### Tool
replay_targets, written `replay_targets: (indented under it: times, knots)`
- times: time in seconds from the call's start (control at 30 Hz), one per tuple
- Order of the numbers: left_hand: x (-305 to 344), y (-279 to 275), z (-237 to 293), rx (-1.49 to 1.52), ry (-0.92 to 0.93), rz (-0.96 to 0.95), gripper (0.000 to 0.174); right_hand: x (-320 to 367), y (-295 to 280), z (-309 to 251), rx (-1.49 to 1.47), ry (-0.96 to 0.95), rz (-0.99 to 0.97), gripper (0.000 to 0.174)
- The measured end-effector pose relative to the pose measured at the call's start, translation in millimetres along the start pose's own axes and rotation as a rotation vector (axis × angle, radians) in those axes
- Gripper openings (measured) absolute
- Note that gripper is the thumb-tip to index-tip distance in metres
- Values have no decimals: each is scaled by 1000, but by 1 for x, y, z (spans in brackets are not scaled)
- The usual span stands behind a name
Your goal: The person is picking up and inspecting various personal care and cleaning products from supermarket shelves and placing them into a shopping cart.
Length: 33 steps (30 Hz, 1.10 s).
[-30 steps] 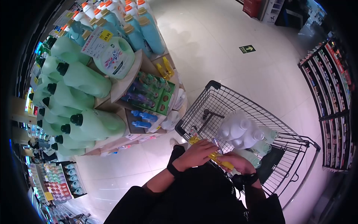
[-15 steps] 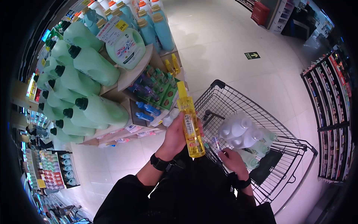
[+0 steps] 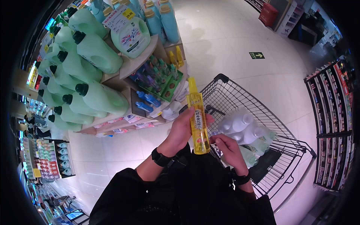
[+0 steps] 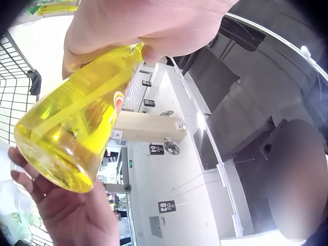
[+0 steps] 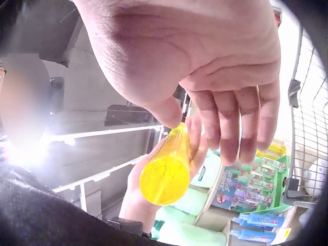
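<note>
My left hand (image 3: 180,129) grips a slim bottle of yellow floral water (image 3: 197,123) by its side, fingers behind and thumb along the front. Its tall yellow cap points away from me, and the printed label faces up in the head view. In the left wrist view, yellow liquid and a dip tube show through the clear bottle (image 4: 77,118). Just right of the bottle's base is my right hand (image 3: 230,152). The right wrist view shows its fingers (image 5: 225,123) loosely bent, holding nothing, with the bottle's base (image 5: 165,180) beyond the thumb.
A wire shopping cart (image 3: 262,104) stands ahead on the right, with white bottles (image 3: 240,122) and pale green bottles (image 3: 249,155) inside. To the left, a display shelf (image 3: 150,47) bears large green jugs (image 3: 99,56), blue bottles and small spray bottles. Another rack (image 3: 332,112) stands far right.
One second ago both hands were on the bottle, low by the cart. The left hand has raised it and turned its label up; the right hand has let go and since moved back close to the base.
</note>
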<state>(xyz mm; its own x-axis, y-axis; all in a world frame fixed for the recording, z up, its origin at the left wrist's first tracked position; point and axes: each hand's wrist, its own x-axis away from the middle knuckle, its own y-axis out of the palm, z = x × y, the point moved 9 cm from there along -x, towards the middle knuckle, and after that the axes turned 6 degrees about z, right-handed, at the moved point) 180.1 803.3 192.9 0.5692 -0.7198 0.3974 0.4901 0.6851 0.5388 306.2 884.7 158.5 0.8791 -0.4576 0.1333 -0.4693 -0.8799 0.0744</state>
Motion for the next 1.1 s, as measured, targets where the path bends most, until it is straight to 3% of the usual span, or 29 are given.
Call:
replay_targets:
  times: [0.13,0.23,0.4,0.47,0.53,0.6,0.67,0.77,0.9,0.97,1.0,1.07,1.1]
  knots:
    - [5,2,-4,-111,33,32,40,-11,19,-32,76,-114,-28,34]
    - [9,2,-7,-302,173,40,40,-17,30,-46,451,-179,60,56]
    - [3,-17,13,-619,365,53,40,-34,42,-33,670,-218,93,52]
    - [2,-26,52,-1039,579,232,39,-42,43,-33,696,-254,102,52]
    - [-7,-29,79,-1041,525,241,42,-53,48,-27,729,-274,61,53]
    - [-24,-30,85,-1064,434,116,37,-65,52,-30,696,-341,83,53]
    - [-42,-36,99,-1066,478,109,33,-76,50,-32,657,-393,115,54]
    - [-80,-48,141,-1100,561,262,31,-90,30,-16,640,-422,218,52]
    - [-169,-72,187,-1194,634,308,36,-77,-11,118,838,139,96,44]
    - [-206,-79,211,-1284,856,390,39,-48,-24,191,956,263,62,44]
    - [-229,-85,215,-1295,848,359,39,-34,-26,208,1022,377,31,46]
    - [-278,-101,220,-1447,721,414,40,-3,-39,237,898,404,341,48]
    - [-298,-108,222,-1545,657,472,39,8,-47,250,764,543,402,48]
